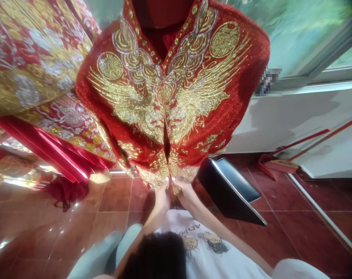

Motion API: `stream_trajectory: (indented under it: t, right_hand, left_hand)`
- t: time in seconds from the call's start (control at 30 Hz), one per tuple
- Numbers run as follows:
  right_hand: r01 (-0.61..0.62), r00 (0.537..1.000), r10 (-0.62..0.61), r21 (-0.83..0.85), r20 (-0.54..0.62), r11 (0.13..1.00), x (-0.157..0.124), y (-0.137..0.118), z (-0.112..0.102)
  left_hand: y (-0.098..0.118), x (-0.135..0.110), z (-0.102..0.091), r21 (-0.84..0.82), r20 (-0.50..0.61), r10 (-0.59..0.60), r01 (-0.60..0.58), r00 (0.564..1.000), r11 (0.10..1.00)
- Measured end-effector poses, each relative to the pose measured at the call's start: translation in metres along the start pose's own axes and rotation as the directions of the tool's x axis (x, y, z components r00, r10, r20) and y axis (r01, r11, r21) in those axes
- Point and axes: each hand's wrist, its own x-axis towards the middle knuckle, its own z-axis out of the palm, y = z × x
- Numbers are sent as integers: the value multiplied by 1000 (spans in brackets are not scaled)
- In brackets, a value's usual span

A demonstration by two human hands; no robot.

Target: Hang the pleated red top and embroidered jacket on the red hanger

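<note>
Tiled floor (114, 197): reddish-brown, across the lower half of the frame, with pale grout lines and bright reflections at lower left.
Red jacket (234, 93): upright at upper centre, its front facing the wearer of the camera; what bears it cannot be told. Gold wings spread over the chest, a scalloped gold-and-silver band edges the neckline, and the front opening gaps below the middle.
Embroidered garment (33, 77): upper left, covered in red, gold and silver work.
White wall (280, 131): right side of the frame, below the window (297, 42) at upper right.
White shirt (205, 263): on the person, bottom centre, printed with letters and cartoon figures, partly behind black hair (161, 255).
Red satin cloth (59, 155): left side, below the embroidered garment.
Black object (219, 190): right of centre, tilted, with a silver edge.
Red-handled tools (283, 166): right side, by the wall.
Left hand (162, 190): lower centre, fingers clamped on the jacket's hem at the left edge of the opening, thumb in front.
Right hand (184, 186): just beside it, fingers clamped on the opposite edge of the hem; the fingertips behind the cloth are hidden.
</note>
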Motion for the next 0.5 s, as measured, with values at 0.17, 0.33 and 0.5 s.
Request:
stream_trajectory:
  t: [0.17,0.33,0.5]
  right_hand:
    - [-48,998,49,-27,35,998,13,6,-4]
    - [-79,996,80,-21,34,997,15,10,-8]
    - [-255,963,260,-79,67,964,2,18,-15]
  left_hand:
    - [-5,-3,-5,23,-22,3,-2,1000,1000]
    - [-6,3,-9,55,-32,42,-40,999,998]
    - [-6,9,-17,161,-98,82,-66,992,985]
